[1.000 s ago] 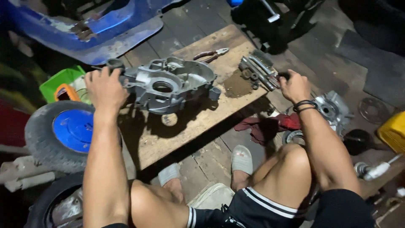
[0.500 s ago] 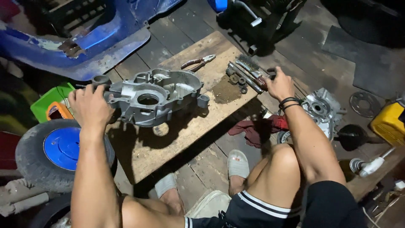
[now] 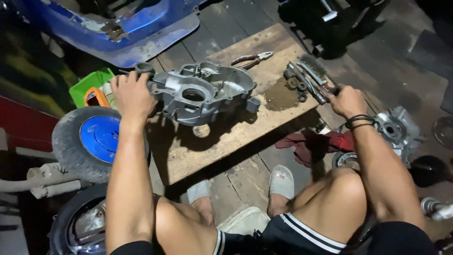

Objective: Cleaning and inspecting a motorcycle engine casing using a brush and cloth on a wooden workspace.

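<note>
A grey cast-metal engine case [image 3: 203, 92] lies on a worn wooden board [image 3: 222, 141] set on the floor. My left hand [image 3: 132, 94] grips the case's left end, beside a dark round boss. My right hand [image 3: 347, 100] is closed around the handle of a wire brush [image 3: 311, 71] at the board's right edge, where several dark metal parts [image 3: 299, 85] lie in a greasy patch. A pair of pliers [image 3: 252, 59] rests on the board behind the case.
A small wheel with a blue hub [image 3: 92, 139] stands at left, near a green container [image 3: 89, 87]. A blue body panel [image 3: 118, 33] lies behind. A red rag [image 3: 316, 144], another engine cover [image 3: 396, 130] and dark round parts lie at right. My knees and slippered feet are below the board.
My right hand stays on the brush handle at the board's right edge and my left stays on the case; the view has shifted slightly.
</note>
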